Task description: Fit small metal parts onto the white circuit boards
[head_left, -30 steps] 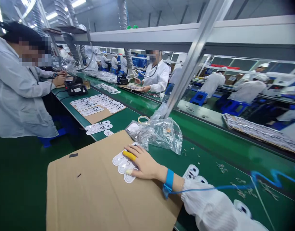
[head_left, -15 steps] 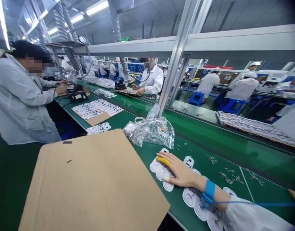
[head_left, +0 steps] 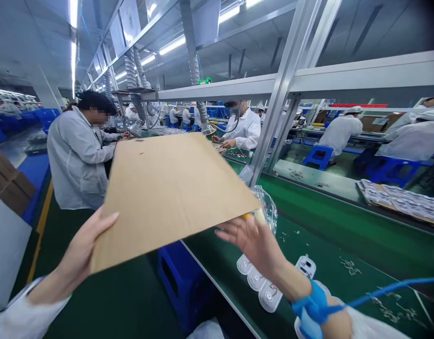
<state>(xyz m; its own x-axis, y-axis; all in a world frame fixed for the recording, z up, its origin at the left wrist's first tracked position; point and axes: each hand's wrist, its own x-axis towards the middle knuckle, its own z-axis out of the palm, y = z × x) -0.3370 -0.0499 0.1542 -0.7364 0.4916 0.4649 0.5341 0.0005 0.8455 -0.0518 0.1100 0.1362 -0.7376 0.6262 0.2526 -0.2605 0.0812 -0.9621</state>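
Note:
A large flat sheet of brown cardboard (head_left: 174,183) is held up, tilted, over the bench's near edge. My left hand (head_left: 85,240) grips its near left corner, thumb on top and the other fingers underneath. At the right corner is my right hand (head_left: 252,240), palm turned up and fingers spread, partly beneath the sheet; a blue strap (head_left: 310,306) circles that wrist. Below it, white rounded pieces (head_left: 269,295) lie on the green bench (head_left: 217,263). A clear plastic bag (head_left: 268,205) sits behind the right hand, partly hidden.
A metal post (head_left: 280,89) rises from the bench. Small metal parts (head_left: 350,266) lie at the right. One co-worker (head_left: 77,155) stands at the left, another (head_left: 250,129) sits across the bench. A blue stool (head_left: 184,282) is beneath the bench edge.
The cardboard has risen and moved right, and my left hand has come into view holding it. My right hand has left the white pieces and turned palm up by the sheet's corner. The view has swung left.

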